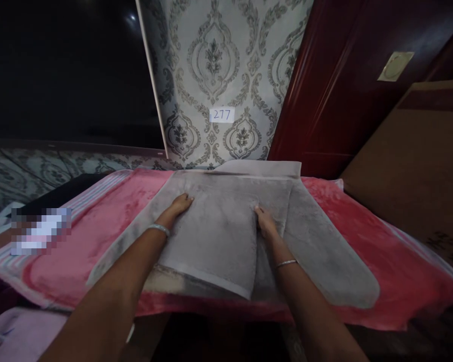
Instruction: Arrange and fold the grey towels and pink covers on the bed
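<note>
A grey plush towel [215, 236] lies folded into a rough rectangle, with its pale hemmed edge towards me. My left hand [181, 203] is closed on its left side, close to the far fold. On the right side, the thumb and fingers of my right hand [263, 219] pinch the towel's edge, some fingers hidden beneath. Under it a larger grey plush area [320, 256] spreads out, with a rounded corner at front right; whether it is a separate piece I cannot tell. All this rests on a pink and red plush blanket [98, 226] with striped borders.
A patterned wall with a paper label [222, 114] stands behind the table. A dark television screen [68, 75] is at the left, and a large cardboard box [415, 171] beside a dark red door or panel [324, 75] at the right. A pale pink cloth [26, 332] lies at lower left.
</note>
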